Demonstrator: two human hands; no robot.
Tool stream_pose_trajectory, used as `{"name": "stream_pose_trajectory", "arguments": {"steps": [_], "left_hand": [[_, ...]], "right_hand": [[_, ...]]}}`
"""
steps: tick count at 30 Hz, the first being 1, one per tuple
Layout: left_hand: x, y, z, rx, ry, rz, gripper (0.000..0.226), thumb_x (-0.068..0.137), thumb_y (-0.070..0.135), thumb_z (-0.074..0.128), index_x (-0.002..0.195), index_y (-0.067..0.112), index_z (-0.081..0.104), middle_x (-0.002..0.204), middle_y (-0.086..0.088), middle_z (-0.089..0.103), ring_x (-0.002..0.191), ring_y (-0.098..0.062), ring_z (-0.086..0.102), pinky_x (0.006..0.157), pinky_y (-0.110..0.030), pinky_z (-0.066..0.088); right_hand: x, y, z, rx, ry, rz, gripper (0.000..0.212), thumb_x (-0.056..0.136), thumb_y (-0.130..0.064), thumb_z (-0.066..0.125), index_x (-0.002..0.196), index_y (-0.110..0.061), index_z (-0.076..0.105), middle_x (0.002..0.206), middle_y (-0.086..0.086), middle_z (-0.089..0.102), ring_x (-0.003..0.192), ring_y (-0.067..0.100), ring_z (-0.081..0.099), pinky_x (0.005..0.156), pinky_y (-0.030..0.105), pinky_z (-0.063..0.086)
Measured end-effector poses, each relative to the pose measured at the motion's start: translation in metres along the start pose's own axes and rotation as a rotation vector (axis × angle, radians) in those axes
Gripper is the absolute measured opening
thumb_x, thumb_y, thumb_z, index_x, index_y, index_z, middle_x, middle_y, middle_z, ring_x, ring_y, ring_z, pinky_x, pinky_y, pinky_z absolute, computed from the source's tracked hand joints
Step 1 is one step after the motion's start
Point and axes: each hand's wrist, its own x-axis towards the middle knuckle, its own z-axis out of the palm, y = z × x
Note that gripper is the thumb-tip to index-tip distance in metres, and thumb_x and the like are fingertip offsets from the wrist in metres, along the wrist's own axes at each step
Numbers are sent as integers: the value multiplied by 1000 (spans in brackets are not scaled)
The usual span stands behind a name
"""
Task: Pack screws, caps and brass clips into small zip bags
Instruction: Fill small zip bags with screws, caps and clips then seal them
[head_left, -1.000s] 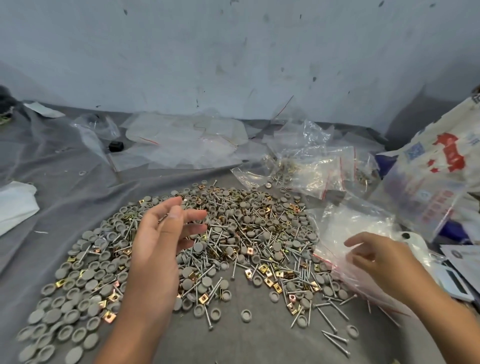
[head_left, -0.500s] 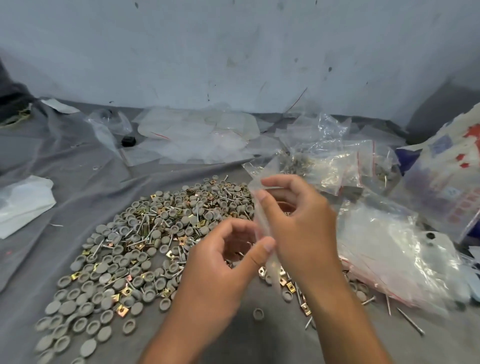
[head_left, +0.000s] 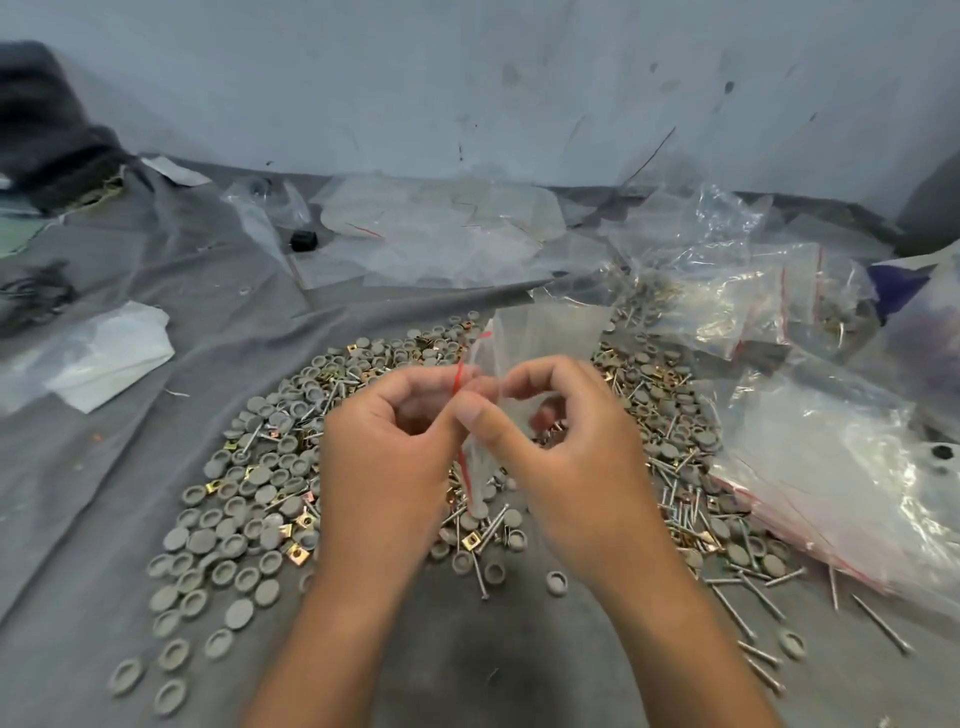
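Note:
A small clear zip bag (head_left: 545, 338) with a red seal line stands upright between my hands over the parts heap. My left hand (head_left: 384, 457) pinches its red-lined mouth edge from the left. My right hand (head_left: 571, 447) pinches the same mouth from the right, thumb against fingers. Under both hands spreads a wide heap of grey round caps (head_left: 244, 499), brass clips (head_left: 298, 556) and long silver screws (head_left: 748, 597) on the grey cloth (head_left: 104, 519). Whatever my left palm may hold is hidden.
A stack of empty zip bags (head_left: 841, 478) lies at the right. Filled bags (head_left: 727, 306) sit behind the heap on the right. Loose clear plastic sheets (head_left: 441, 234) and a black cap (head_left: 304, 240) lie near the wall. White plastic (head_left: 104, 358) lies at the left.
My right hand picked a bag from the right stack and carried it to the centre. My left hand came in to meet it, and both now pinch the bag's mouth.

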Motion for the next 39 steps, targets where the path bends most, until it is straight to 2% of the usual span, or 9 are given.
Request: {"name": "stream_pose_trajectory", "arguments": {"steps": [6, 11, 14, 17, 22, 25, 30, 33, 39], "left_hand": [[-2, 4, -12, 95, -278, 79, 31, 85, 12, 76, 112, 27, 75, 102, 9, 78, 97, -12, 75, 84, -27, 59], [-4, 2, -22, 184, 95, 83, 22, 94, 15, 70, 98, 34, 62, 96, 8, 77, 85, -12, 75, 68, -29, 57], [-3, 4, -29, 251, 256, 130, 29, 94, 8, 67, 85, 31, 53, 93, 14, 76, 83, -6, 74, 69, -32, 59], [-3, 7, -32, 385, 332, 222, 33, 93, 3, 63, 80, 33, 64, 87, 20, 75, 81, -5, 72, 68, -37, 59], [-7, 7, -28, 574, 297, 435, 26, 92, -2, 63, 90, 19, 78, 97, 13, 73, 96, 3, 68, 87, -19, 53], [-7, 5, -26, 569, 299, 428, 26, 93, 1, 62, 99, 20, 78, 98, 15, 73, 94, 4, 67, 86, -17, 51], [-6, 5, -27, 562, 320, 387, 34, 95, 4, 61, 107, 33, 73, 90, 20, 71, 70, 7, 64, 67, -13, 48], [-6, 3, -26, 610, 234, 423, 37, 90, -4, 59, 102, 27, 75, 97, 15, 70, 82, 0, 68, 78, -19, 54], [-8, 6, -16, 667, 110, 338, 29, 95, 1, 62, 115, 19, 72, 109, 12, 65, 98, 14, 55, 89, -1, 37]], "right_hand": [[7, 6, -5, 212, -43, 51, 12, 96, -21, 68, 84, -24, 69, 83, -6, 74, 79, 11, 69, 73, 28, 55], [5, 9, -13, 258, -217, 105, 9, 96, -29, 64, 90, -24, 69, 75, -15, 71, 66, -4, 61, 60, 10, 46], [4, 11, -19, 328, -383, 183, 19, 87, -41, 65, 92, -24, 72, 82, -12, 71, 71, 0, 59, 61, 14, 46], [4, 9, -22, 382, -462, 172, 12, 86, -39, 66, 89, -29, 74, 88, -8, 72, 74, 5, 61, 63, 18, 49], [-1, 17, -21, 448, -399, 214, 19, 82, -39, 70, 97, -26, 71, 100, -4, 77, 83, 7, 70, 68, 20, 56], [-3, 28, -18, 225, -373, 221, 17, 84, -40, 74, 98, -32, 68, 95, -12, 74, 81, 3, 69, 66, 15, 53], [-13, 58, -18, -594, -552, 146, 29, 87, -18, 78, 102, -36, 61, 98, -20, 58, 81, -5, 57, 74, 14, 49], [-15, 64, -17, -680, -593, 148, 42, 84, -22, 80, 114, -42, 61, 98, -23, 50, 88, 0, 51, 89, 31, 51], [-21, 60, -11, -725, -502, 94, 20, 89, -32, 72, 105, -35, 59, 101, -16, 54, 91, 9, 57, 87, 36, 54]]}}
